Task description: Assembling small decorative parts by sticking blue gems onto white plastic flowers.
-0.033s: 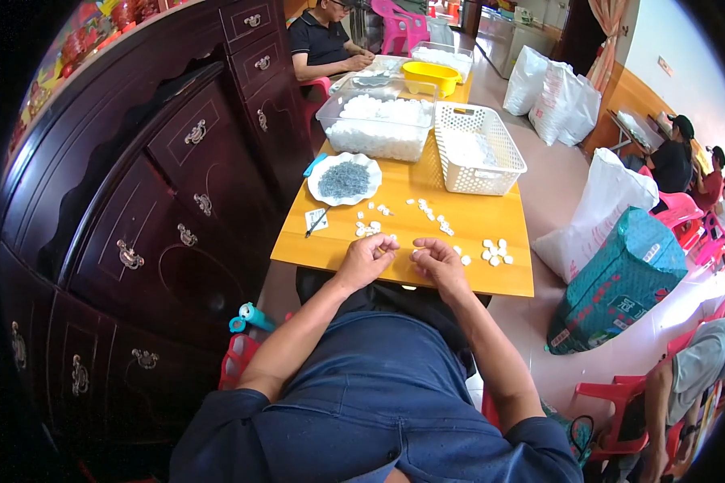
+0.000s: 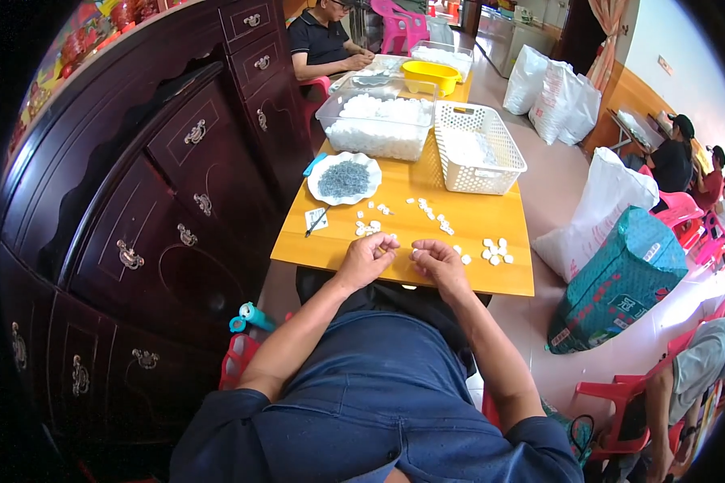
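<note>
Over the near edge of a yellow wooden table, my left hand (image 2: 368, 259) is closed in a pinch. A white bit shows by its fingertips, but whether it is held or lies behind them I cannot tell. Just to the right, apart from it, my right hand (image 2: 441, 262) pinches a small white plastic piece (image 2: 416, 251). Similar loose white pieces (image 2: 366, 229) lie beyond the left hand, with a row (image 2: 432, 214) in the middle and a cluster (image 2: 496, 252) to the right. A scalloped white plate (image 2: 317, 190) holds many small dark grey parts (image 2: 344, 179).
A clear bin (image 2: 415, 149) of white pieces and a white perforated basket (image 2: 491, 182) stand farther back, before a yellow basin (image 2: 431, 74). A dark cabinet (image 2: 161, 201) flanks the left. Sacks (image 2: 612, 278) stand on the right floor. A co-worker (image 2: 322, 40) sits at the far end.
</note>
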{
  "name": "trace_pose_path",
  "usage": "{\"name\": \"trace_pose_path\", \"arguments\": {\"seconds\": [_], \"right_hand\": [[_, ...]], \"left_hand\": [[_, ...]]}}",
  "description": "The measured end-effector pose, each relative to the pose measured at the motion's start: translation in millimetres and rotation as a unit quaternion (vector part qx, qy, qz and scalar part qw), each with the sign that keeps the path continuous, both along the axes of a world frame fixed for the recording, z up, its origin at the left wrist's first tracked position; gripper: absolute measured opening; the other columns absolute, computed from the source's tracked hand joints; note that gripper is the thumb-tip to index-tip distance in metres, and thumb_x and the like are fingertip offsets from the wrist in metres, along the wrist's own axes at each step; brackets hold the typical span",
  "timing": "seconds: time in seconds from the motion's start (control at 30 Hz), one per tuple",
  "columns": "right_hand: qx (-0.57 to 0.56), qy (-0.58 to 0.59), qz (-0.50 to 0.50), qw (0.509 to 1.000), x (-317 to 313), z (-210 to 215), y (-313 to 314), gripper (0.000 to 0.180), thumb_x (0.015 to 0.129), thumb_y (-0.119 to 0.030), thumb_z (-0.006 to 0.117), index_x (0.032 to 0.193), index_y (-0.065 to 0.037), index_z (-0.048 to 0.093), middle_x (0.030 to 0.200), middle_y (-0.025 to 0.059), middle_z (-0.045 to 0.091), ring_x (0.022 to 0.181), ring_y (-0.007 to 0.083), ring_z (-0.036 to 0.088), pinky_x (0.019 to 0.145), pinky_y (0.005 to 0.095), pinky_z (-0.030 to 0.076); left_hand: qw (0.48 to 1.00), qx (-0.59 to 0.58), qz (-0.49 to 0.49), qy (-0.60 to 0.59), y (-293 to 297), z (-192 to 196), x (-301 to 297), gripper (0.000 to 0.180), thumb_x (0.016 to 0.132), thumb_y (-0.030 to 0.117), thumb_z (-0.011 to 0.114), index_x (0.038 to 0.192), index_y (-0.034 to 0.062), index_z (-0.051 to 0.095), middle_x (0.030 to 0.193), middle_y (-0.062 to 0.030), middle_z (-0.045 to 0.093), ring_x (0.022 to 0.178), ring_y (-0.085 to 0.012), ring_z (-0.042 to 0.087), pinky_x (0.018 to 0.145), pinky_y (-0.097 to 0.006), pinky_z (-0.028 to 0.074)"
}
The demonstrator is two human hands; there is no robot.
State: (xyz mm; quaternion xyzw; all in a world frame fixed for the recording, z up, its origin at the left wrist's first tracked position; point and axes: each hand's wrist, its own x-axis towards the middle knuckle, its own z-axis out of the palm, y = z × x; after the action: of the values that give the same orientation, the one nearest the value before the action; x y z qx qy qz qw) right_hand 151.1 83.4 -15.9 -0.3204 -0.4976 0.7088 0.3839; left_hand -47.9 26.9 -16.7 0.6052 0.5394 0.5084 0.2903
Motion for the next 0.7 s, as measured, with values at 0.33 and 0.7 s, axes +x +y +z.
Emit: {"name": "trace_pose_path", "arguments": {"seconds": [0.33, 0.7], "right_hand": [[-0.002, -0.047, -0.032, 0.998, 3.4, 3.4, 1.1, 0.011, 0.093, -0.013, 0.068, 0.100, -0.005, 0.068, 0.083, -0.0018, 0.065, 0.068, 0.0064, 0.055, 0.064, 0.0208, 0.045], [0.009, -0.041, 0.001, 0.999, -2.1, 7.3, -8.2, 0.008, 0.094, -0.010, 0.065, 0.098, -0.004, 0.065, 0.077, -0.0033, 0.060, 0.065, 0.0048, 0.053, 0.058, 0.0206, 0.042]], "left_hand": [[1.000, 0.014, -0.019, -0.010, -3.1, 13.4, 5.2, 0.024, 0.088, -0.002, 0.063, 0.112, -0.0029, 0.060, 0.088, -0.0008, 0.062, 0.069, -0.0012, 0.055, 0.063, -0.018, 0.046], [0.999, 0.044, -0.005, 0.020, -4.0, 10.3, 13.7, 0.021, 0.086, 0.002, 0.065, 0.107, -0.0002, 0.061, 0.079, -0.0054, 0.063, 0.060, -0.0084, 0.060, 0.058, -0.025, 0.049]]}}
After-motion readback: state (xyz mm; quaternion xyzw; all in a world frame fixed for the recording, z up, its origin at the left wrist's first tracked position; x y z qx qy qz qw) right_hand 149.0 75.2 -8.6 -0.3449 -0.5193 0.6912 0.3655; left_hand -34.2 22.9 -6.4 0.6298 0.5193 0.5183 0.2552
